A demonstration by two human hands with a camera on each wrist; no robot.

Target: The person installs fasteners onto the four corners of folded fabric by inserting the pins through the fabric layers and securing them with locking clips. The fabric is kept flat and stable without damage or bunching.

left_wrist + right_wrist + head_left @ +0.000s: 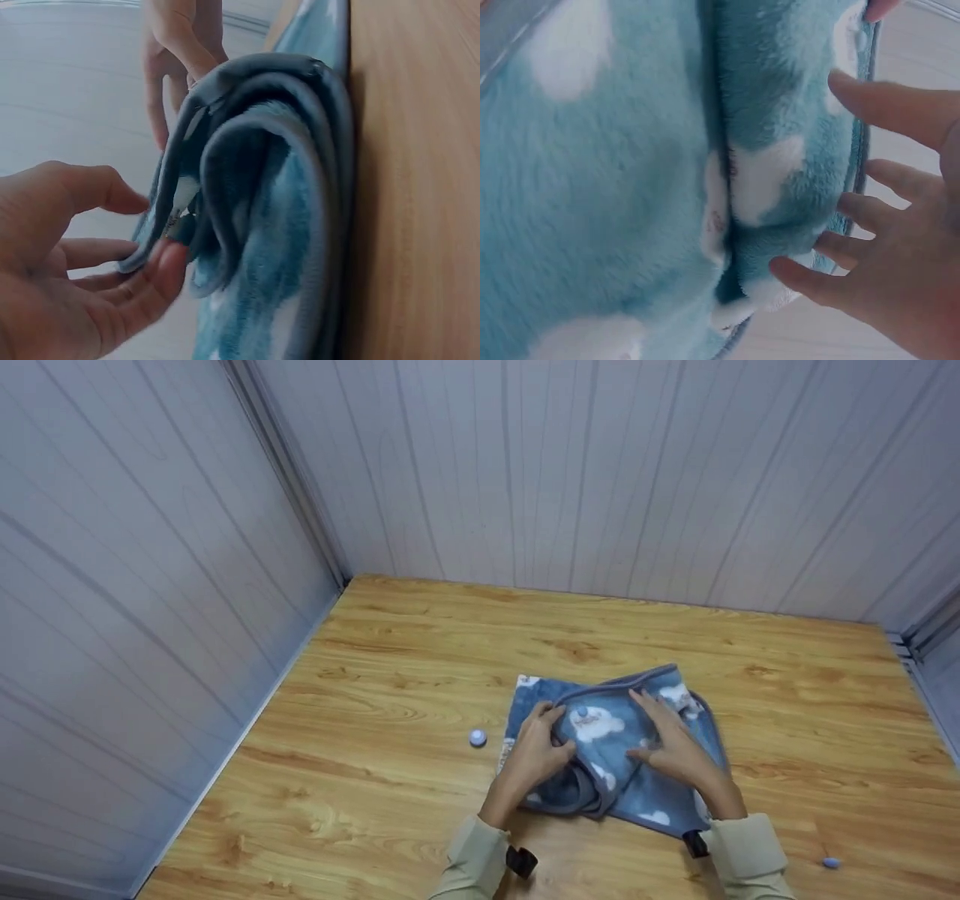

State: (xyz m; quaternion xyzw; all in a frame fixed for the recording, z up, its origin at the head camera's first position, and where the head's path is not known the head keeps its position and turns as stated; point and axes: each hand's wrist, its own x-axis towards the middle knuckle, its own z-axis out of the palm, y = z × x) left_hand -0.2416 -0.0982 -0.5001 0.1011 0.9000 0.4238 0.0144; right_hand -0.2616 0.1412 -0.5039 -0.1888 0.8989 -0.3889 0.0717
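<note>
A blue fleece blanket with white patches and grey edging lies partly folded over itself on the wooden table. In the left wrist view its edge shows curled layers. My left hand holds a raised flap at the blanket's left side, thumb and fingers on either side of the edge. On the other side, my right hand rests against the top layer with spread fingers. The right wrist view shows these fingers lying along the fleece, not curled round it.
A small pale round object sits left of the blanket. Further right, near the front, lies a small blue object. Pale panelled walls border the table at the back and left.
</note>
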